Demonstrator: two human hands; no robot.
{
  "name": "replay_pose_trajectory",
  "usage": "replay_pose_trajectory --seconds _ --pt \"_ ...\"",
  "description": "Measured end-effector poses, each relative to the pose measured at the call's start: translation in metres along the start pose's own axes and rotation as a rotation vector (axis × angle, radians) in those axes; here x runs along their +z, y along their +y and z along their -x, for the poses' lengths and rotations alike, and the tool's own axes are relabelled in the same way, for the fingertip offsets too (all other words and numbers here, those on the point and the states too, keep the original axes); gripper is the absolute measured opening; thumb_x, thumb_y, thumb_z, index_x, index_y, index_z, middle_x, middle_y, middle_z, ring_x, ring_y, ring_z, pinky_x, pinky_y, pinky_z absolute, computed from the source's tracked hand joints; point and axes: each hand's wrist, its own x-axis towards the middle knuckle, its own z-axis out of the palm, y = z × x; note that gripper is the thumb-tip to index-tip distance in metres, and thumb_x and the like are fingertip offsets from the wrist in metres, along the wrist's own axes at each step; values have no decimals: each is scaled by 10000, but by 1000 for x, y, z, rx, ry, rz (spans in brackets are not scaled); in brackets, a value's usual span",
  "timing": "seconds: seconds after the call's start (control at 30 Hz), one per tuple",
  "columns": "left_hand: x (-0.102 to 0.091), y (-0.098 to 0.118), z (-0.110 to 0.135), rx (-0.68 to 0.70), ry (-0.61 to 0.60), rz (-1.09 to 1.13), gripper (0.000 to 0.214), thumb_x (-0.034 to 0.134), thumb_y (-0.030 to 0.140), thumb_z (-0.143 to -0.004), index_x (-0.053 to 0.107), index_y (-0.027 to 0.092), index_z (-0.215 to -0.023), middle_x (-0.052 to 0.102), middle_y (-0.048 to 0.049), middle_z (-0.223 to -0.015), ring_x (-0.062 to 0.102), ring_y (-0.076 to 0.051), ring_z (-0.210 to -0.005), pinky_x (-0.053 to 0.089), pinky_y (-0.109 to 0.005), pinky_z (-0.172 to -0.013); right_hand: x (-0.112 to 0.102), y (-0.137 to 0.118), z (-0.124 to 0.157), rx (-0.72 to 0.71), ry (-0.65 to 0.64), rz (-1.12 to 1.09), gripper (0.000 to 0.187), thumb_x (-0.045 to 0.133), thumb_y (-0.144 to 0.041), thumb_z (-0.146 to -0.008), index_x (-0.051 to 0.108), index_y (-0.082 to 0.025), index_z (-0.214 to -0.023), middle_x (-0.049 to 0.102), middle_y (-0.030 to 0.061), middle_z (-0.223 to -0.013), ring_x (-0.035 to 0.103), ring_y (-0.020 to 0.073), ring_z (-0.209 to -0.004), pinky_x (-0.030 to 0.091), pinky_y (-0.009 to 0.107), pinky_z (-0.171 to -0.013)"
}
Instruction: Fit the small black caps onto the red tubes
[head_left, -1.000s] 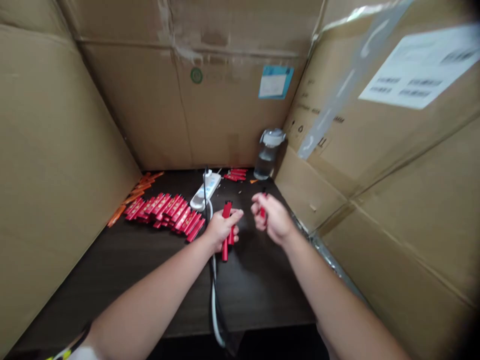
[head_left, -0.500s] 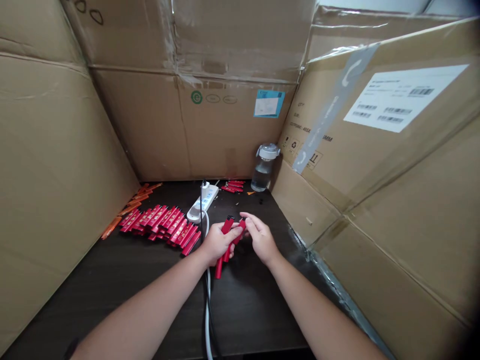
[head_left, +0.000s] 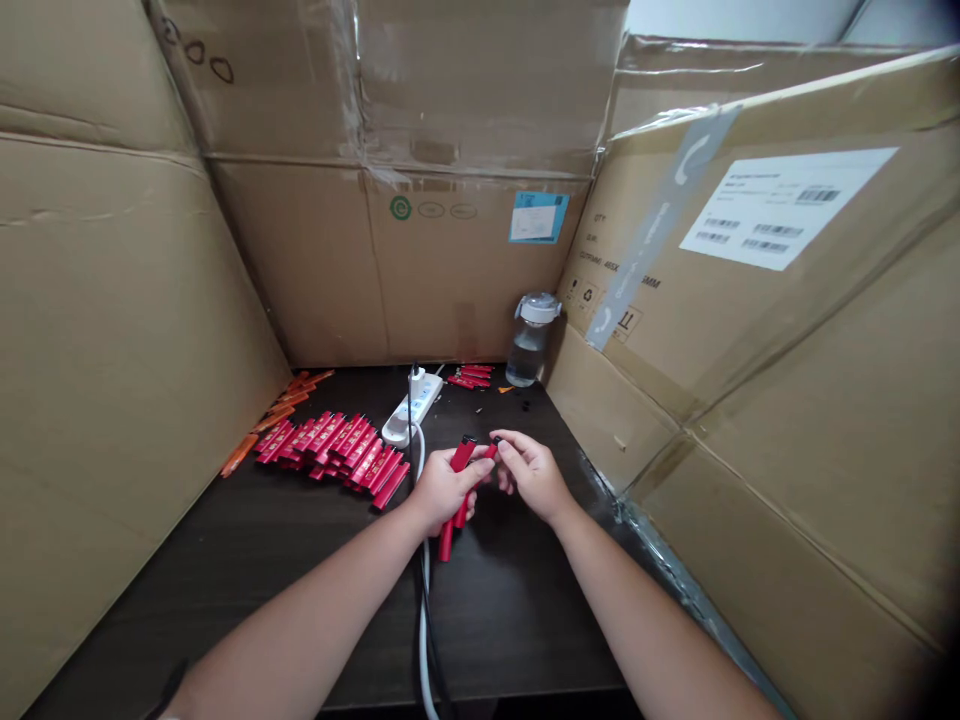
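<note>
My left hand (head_left: pixel 439 492) is closed around a few slim red lighters (head_left: pixel 463 455) with black tops. Their lower ends stick out below my fingers, and the palm hides their middles. My right hand (head_left: pixel 541 482) is just to the right, thumb and forefinger pinched at the black top of one lighter (head_left: pixel 491 450) that leans toward it. Left of my hands lies a heap of red lighters (head_left: pixel 330 445) with gold print, side by side and overlapping.
A white power strip (head_left: pixel 427 400) with a plug and cables (head_left: pixel 424 600) lies mid-table. Behind are several red lighters (head_left: pixel 472 376) and a water bottle (head_left: pixel 527 345). Orange pieces (head_left: pixel 240 455) line the left carton (head_left: pixel 112 350). Tall cartons (head_left: pixel 465 280) enclose the back and right.
The view has shifted slightly, so everything sits a little lower and further right. My right fingers have moved slightly at the lighter's top; the left hand keeps its hold.
</note>
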Motion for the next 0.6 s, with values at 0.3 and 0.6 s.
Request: replay_pose_trajectory --seconds 0.3,0.6 --pt "-1 -8 -8 524 188 -844 382 522 171 -784 645 215 -1142 652 -59 -854 615 -165 -772 470 -265 -732 2 5 -6 -222 158 511 252 364 -301 -866 489 -195 -675 486 -7 -586 464 141 -560 341 257 -551" --pt "11 5 2 353 180 -1079 366 524 181 -775 658 262 -1106 671 -71 -833 629 -214 -788 443 -292 -732 7 23 -10 -94 143 265 231 391 -286 -759 348 -221 -541 384 -35 -461 371 114 -439 277 230 -428"
